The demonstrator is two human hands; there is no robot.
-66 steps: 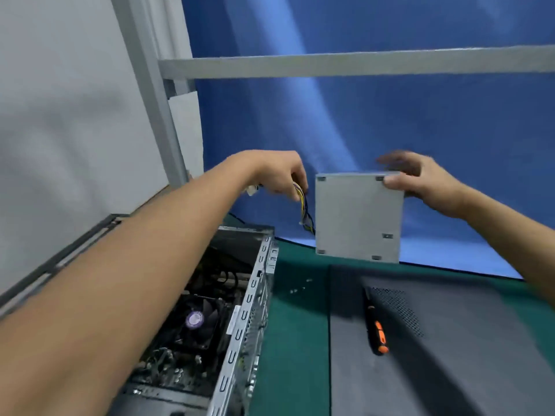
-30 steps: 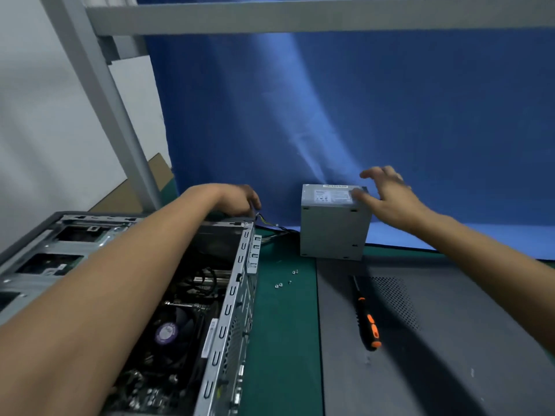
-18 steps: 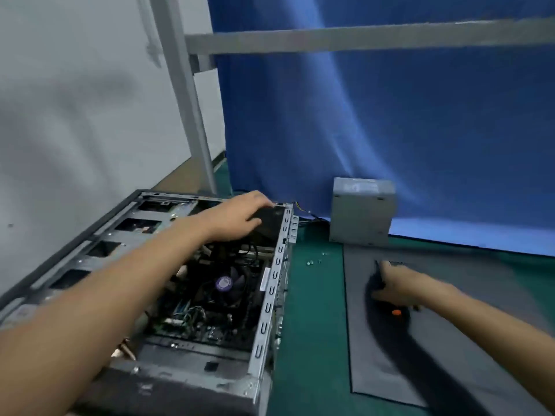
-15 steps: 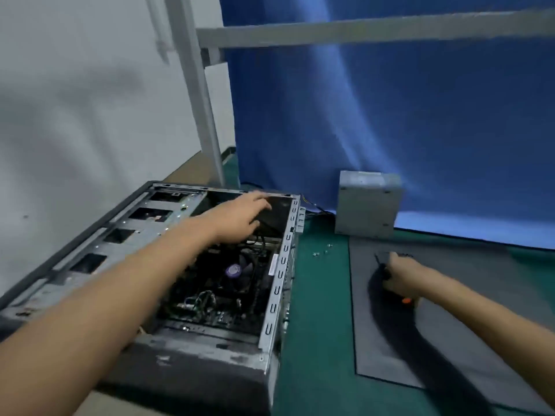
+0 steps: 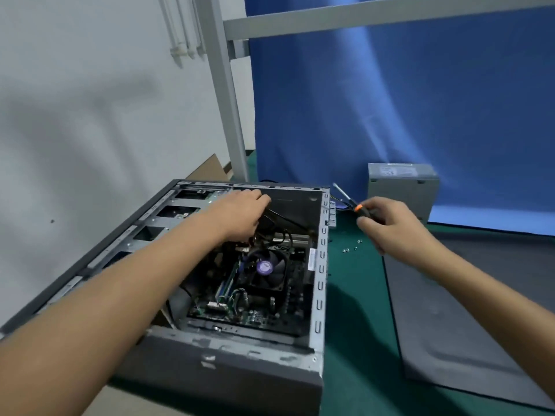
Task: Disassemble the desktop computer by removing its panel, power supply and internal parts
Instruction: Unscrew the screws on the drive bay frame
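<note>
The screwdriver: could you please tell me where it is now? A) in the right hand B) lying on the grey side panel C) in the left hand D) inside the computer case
A: the right hand grips the screwdriver by its handle, shaft pointing away.

My left hand (image 5: 240,214) is down in the open top of the case (image 5: 225,364), at its far end, among black cables (image 5: 282,219) that crowd the room above the fan (image 5: 267,267). The case's right wall (image 5: 321,280) stands between it and my right hand (image 5: 390,226), which holds the screwdriver (image 5: 345,197) in open air right of centre. Below that hand a strip of green mat (image 5: 351,295) lies bare but for small screws (image 5: 345,250). The flat panel (image 5: 450,310) fills the lower right; the power supply (image 5: 399,190) blocks the far edge, upper right
</note>
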